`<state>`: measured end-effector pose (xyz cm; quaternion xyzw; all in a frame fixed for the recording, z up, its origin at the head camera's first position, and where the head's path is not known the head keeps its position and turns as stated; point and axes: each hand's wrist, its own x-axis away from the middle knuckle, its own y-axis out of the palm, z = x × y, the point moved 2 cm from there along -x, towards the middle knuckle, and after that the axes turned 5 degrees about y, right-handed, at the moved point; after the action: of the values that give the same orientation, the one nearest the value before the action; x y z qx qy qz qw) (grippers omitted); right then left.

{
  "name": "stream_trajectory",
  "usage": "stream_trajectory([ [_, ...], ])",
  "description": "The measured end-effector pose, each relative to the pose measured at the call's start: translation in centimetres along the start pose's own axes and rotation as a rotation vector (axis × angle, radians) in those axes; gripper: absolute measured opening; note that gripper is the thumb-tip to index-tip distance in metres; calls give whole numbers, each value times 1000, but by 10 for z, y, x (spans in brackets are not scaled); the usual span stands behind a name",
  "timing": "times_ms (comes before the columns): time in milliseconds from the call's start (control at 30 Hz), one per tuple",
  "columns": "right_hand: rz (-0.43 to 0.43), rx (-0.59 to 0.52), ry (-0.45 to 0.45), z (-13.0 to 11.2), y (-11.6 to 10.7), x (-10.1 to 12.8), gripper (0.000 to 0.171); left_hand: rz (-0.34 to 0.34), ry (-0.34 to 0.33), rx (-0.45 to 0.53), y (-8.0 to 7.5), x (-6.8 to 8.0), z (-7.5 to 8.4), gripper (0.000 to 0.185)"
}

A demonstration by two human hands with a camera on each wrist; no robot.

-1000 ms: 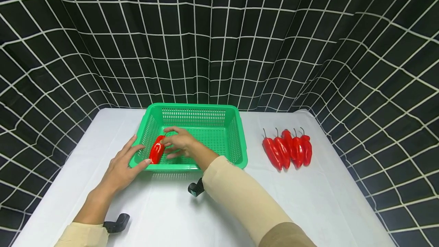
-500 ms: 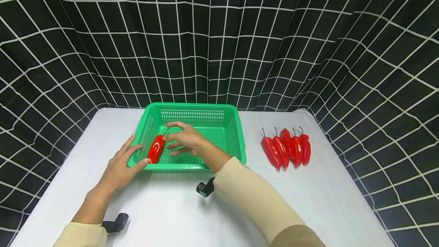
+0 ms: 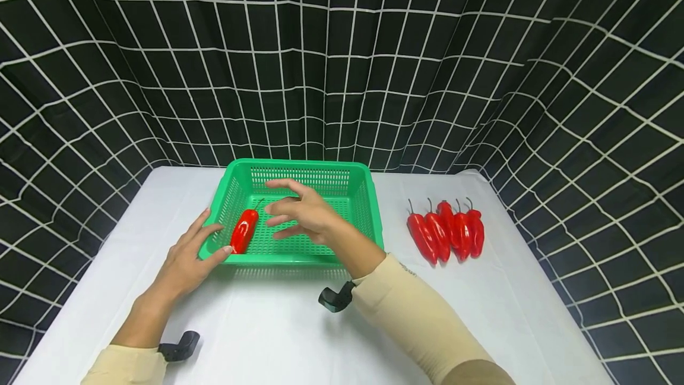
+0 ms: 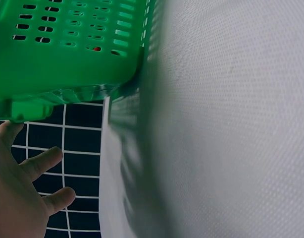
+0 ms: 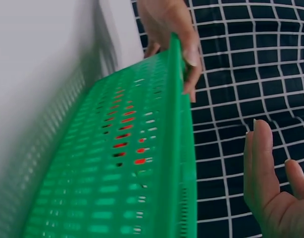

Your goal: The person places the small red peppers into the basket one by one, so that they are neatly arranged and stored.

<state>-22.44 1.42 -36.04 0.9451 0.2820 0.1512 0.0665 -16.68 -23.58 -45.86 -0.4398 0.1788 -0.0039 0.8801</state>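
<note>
At the bottom of the frame, the white worktop (image 3: 256, 337) is crossed by a beige left sleeve (image 3: 128, 366) in the lower left corner and a beige right sleeve (image 3: 427, 325) toward the lower right. A dark wrist device (image 3: 181, 346) is worn below the left hand (image 3: 184, 260), which is laid at the near left corner of the green basket (image 3: 283, 259). Its fingers are spread, with the thumb and forefinger over the rim; how firmly the rim is pressed cannot be told.

Inside the basket, along its left side, one red pepper (image 3: 244, 230) is seen lying at a slant, its stem pointed toward the upper right. To the right of it, over the basket, the right hand (image 3: 310, 212) is held with its fingers spread and loosely bent; nothing is gripped, and a gap is seen between fingertips and pepper.

At centre right, five red peppers (image 3: 438, 236) are laid side by side on the worktop, well apart from the basket. Judged by this layout, only one pepper has been placed so far, and five are left outside. Everything is backed by a black, white-gridded curtain (image 3: 339, 76).
</note>
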Motion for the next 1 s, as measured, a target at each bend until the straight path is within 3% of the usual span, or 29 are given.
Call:
stream_trajectory([
  [500, -85, -43, -87, -23, -26, 38, 54, 8, 0, 6, -1, -1, 0, 54],
  [1000, -48, 29, -188, -43, -68, 81, 58, 4, -6, 0, 0, 0, -2, 53],
])
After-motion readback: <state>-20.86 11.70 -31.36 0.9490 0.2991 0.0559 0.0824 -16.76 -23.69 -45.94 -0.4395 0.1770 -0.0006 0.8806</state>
